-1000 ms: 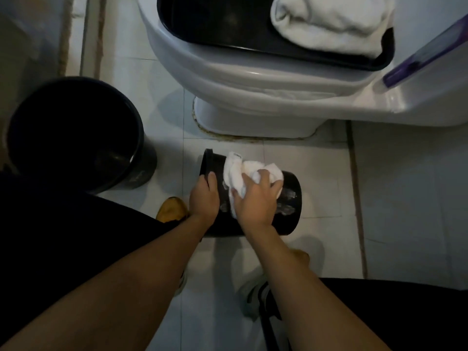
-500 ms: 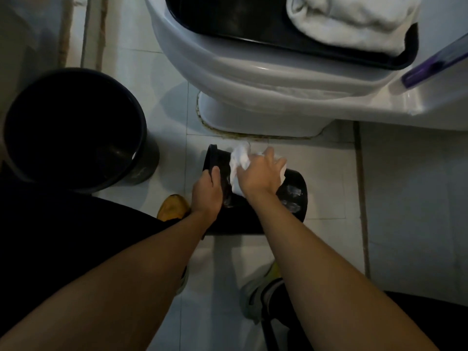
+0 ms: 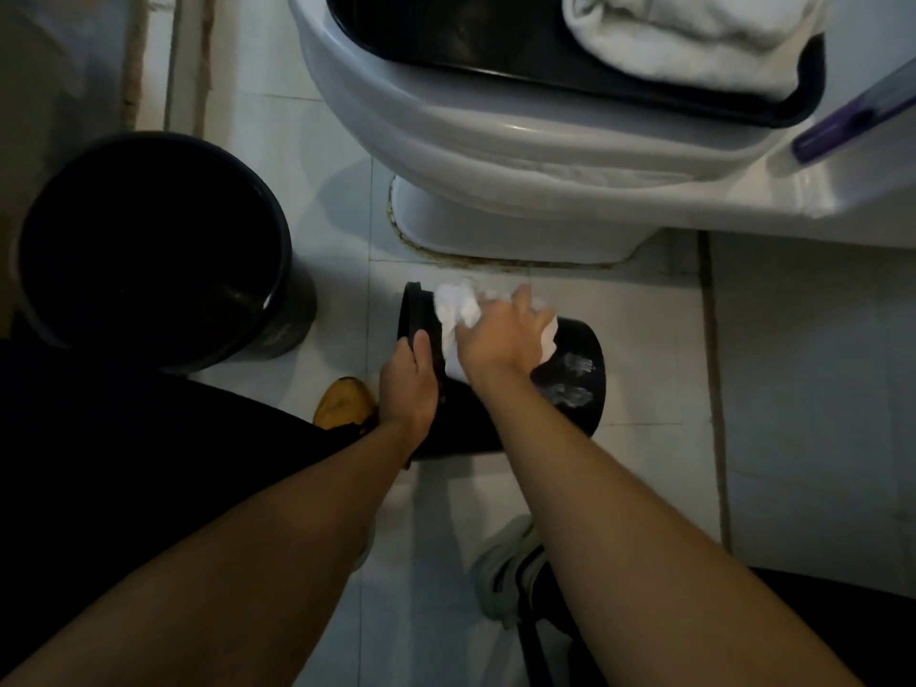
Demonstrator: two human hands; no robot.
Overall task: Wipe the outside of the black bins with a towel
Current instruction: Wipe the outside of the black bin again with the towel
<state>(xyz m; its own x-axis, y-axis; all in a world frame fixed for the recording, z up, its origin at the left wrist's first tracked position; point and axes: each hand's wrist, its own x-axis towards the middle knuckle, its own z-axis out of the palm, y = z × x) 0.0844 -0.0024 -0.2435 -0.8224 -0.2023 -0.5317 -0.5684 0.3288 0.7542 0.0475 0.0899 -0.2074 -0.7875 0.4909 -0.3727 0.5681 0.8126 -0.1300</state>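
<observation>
A small black bin (image 3: 570, 384) lies on its side on the white tiled floor, its mouth pointing left. My left hand (image 3: 409, 384) grips its rim end and steadies it. My right hand (image 3: 500, 339) presses a crumpled white towel (image 3: 458, 309) against the far upper side of the bin. Wet smears shine on the bin's base end at the right. A larger black bin (image 3: 153, 245) stands upright at the left, apart from both hands.
A white toilet (image 3: 495, 181) fills the top, with a black tray (image 3: 446, 37) and a folded white towel (image 3: 694, 32) on it. A purple object (image 3: 852, 116) juts in at the right. My shoes (image 3: 505, 572) and a yellow one (image 3: 342, 401) stand near the small bin.
My right hand has pushed the towel away from me, from the near top of the small bin up over its far side. My left hand has kept its hold on the rim.
</observation>
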